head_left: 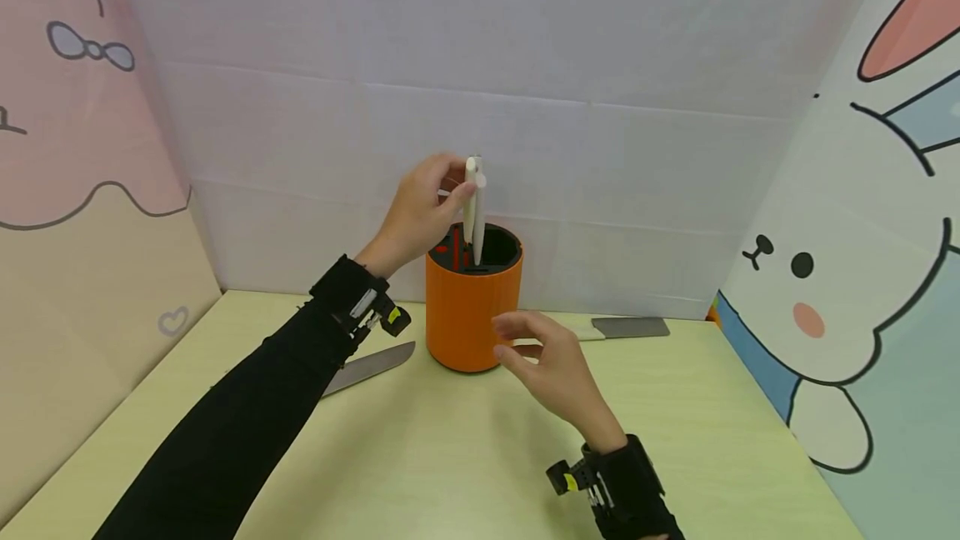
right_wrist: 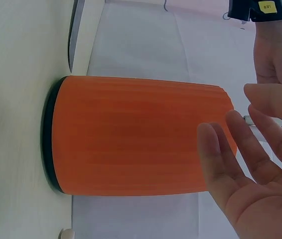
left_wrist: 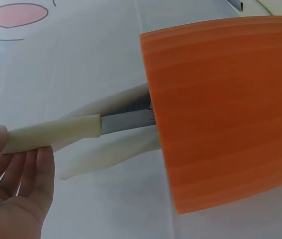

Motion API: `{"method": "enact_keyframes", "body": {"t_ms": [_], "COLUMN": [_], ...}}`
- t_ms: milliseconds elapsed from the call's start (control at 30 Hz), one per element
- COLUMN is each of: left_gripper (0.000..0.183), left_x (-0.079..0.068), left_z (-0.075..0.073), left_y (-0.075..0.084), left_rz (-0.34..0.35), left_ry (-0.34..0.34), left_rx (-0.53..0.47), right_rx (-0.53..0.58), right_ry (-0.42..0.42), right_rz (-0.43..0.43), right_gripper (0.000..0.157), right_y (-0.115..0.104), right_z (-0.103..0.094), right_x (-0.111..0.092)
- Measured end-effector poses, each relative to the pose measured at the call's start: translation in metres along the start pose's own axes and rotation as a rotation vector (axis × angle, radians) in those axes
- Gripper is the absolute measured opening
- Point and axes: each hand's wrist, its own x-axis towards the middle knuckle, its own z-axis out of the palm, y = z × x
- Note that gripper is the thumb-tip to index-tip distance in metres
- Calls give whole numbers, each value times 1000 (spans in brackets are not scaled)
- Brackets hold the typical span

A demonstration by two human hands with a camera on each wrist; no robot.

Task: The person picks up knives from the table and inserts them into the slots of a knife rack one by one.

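Observation:
An orange knife holder (head_left: 472, 315) with a dark slotted top stands on the table near the back wall. My left hand (head_left: 423, 207) pinches the cream handle of a knife (left_wrist: 56, 133) between thumb and fingers. In the left wrist view, part of that knife's blade (left_wrist: 128, 121) shows above the holder's rim, and its tip is hidden inside. Other pale handles (left_wrist: 113, 152) stand close beside it in the holder. Beside the holder's lower right side is my right hand (head_left: 551, 365), its fingers spread and loosely bent, holding nothing.
One knife blade (head_left: 375, 367) lies on the table left of the holder, partly behind my left forearm. Another knife with a pale handle and a broad grey blade (head_left: 630, 327) lies at the back right. A white sheet wall (head_left: 600, 165) rises behind the holder.

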Motion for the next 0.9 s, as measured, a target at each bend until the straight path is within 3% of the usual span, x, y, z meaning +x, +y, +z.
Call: {"method": "enact_keyframes", "body": {"t_ms": [567, 900], "left_gripper": [24, 27], "left_x": [-11, -13], "left_z": [12, 16], "left_y": [-21, -28], "left_rz": [-75, -86], "left_ry": [-62, -62], "left_rx": [-7, -21], "right_rx": [0, -15], "right_ry": [4, -1], "right_rz": [-11, -11], "right_gripper": [35, 33], "right_y": [0, 0], "right_z": [-1, -1], "right_x": [0, 0]}}
